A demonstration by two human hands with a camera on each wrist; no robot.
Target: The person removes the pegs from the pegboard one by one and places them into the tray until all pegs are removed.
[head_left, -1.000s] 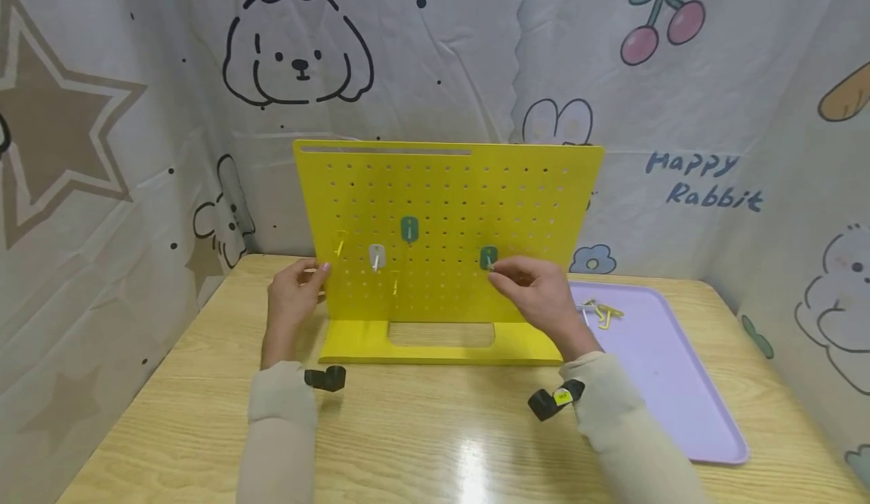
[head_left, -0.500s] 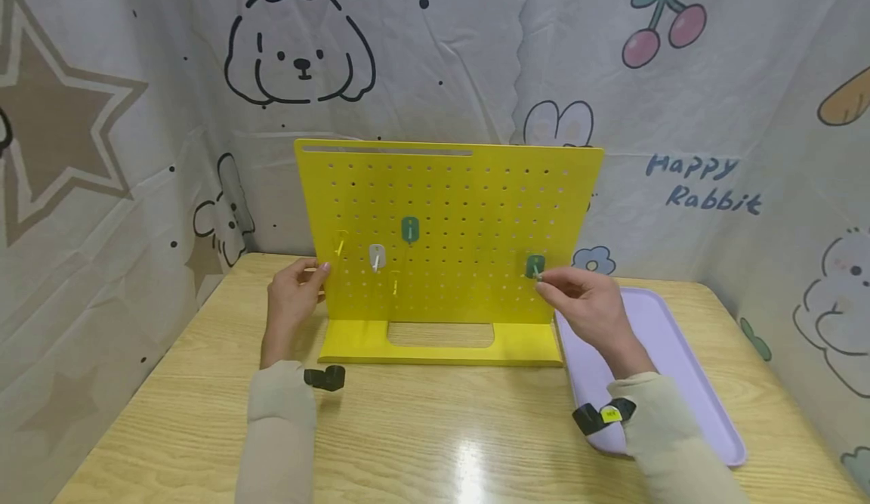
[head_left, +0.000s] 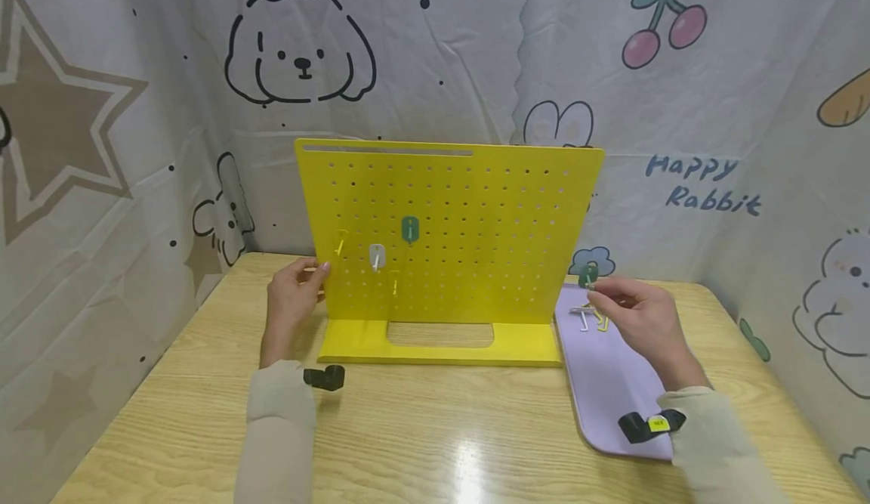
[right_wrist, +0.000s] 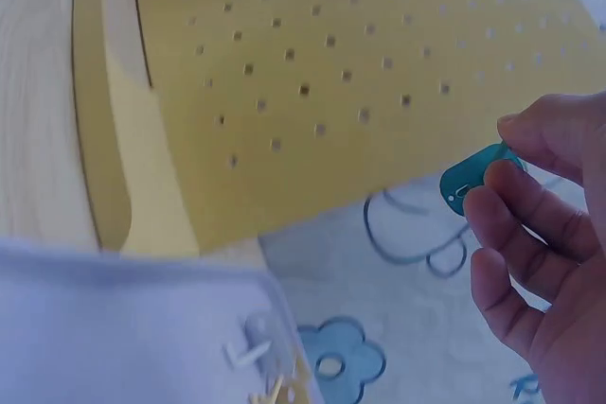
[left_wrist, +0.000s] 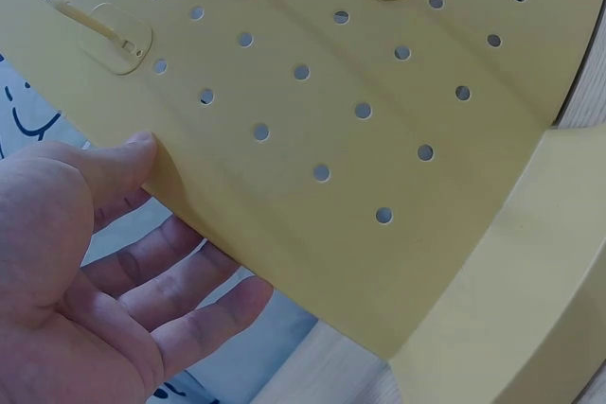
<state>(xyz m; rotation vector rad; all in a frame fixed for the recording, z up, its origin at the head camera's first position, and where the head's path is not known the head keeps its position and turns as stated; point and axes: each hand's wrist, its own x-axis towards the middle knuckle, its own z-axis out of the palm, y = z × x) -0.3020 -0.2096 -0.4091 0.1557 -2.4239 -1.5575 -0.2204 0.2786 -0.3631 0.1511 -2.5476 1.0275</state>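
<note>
- Here, at the left, the left hand (head_left: 294, 296) grips the side edge of the yellow pegboard (head_left: 469, 224), with its thumb on the front.
- On the board sit a yellow hook (head_left: 340, 243), a white hook (head_left: 377, 257), a lower yellow hook (head_left: 395, 285) and a green hook (head_left: 410, 230).
- In the lilac tray (head_left: 612, 406) lie white and yellow hooks (head_left: 582, 310).
- The right hand (head_left: 642, 323) pinches a loose green hook (head_left: 587, 274), in the air beside the board.
</note>
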